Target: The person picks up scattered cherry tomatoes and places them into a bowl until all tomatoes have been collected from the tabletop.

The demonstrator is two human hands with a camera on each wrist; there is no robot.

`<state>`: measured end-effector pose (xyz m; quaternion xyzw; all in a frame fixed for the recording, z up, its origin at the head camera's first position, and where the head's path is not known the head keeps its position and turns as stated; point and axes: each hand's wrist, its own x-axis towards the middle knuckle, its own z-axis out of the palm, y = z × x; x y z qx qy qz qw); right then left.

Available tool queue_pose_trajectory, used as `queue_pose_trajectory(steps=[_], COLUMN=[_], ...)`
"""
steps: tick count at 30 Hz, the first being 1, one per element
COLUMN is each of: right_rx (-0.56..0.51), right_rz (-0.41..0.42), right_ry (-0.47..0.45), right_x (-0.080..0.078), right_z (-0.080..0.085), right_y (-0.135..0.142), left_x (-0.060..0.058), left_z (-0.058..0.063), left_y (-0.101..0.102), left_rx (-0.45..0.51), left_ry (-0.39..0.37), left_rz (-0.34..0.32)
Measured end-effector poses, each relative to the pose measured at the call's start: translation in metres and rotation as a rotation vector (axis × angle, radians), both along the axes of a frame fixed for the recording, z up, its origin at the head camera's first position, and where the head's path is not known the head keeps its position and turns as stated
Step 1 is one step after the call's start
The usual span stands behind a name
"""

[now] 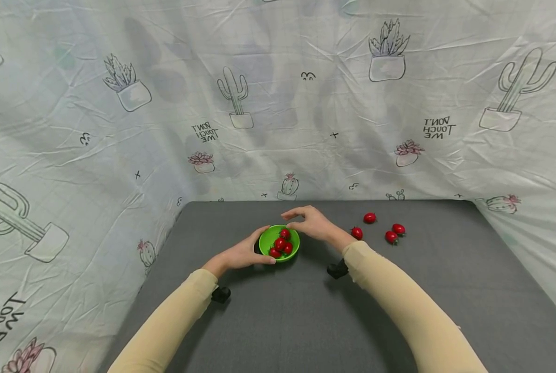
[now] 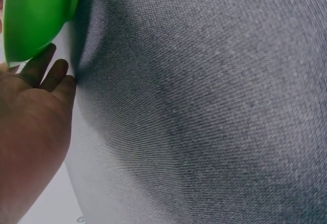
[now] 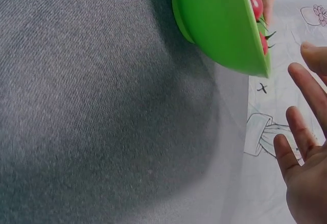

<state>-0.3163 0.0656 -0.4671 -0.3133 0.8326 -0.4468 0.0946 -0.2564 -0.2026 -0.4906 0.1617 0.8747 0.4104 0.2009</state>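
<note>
A green bowl (image 1: 263,245) stands on the grey table with several small red tomatoes (image 1: 280,243) in it. My left hand (image 1: 243,252) grips the bowl from its left side, thumb along the near rim and fingers round the far side. In the left wrist view, fingers (image 2: 42,68) lie against the bowl's outer wall (image 2: 36,14). Over the bowl's far right rim is my right hand (image 1: 313,224), its fingers spread and holding nothing. The right wrist view shows these fingers (image 3: 308,86) apart from the bowl (image 3: 219,24).
Right of the bowl, several loose tomatoes lie on the table (image 1: 278,321): one (image 1: 356,233) close by my right wrist, one (image 1: 369,217) farther back, and a pair (image 1: 395,233) farther right. A white curtain (image 1: 268,103) with cactus drawings hangs behind the table's far edge.
</note>
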Motion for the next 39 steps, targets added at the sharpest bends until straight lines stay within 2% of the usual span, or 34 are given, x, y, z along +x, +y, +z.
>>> queue_pose_trajectory(steps=[9,19,26,39], right_rx=[-0.009,-0.034,-0.079,-0.072], right_rz=[-0.022,-0.104,-0.194,-0.314], right_ry=[0.026,0.045,0.020,0.047], right_x=[0.005,0.008,0.013,0.019], right_z=[0.007,0.007,0.013,0.017], right_y=[0.010,0.025,0.056,0.122], left_x=[0.000,-0.017,-0.025,-0.039], left_z=[0.000,-0.002,0.000,-0.004], left_y=[0.000,-0.007,-0.011,-0.017], left_rx=[0.011,-0.014,0.011,0.065], left_ry=[-0.002,0.007,0.017,0.015], left_rz=[-0.003,-0.019,-0.045,-0.068])
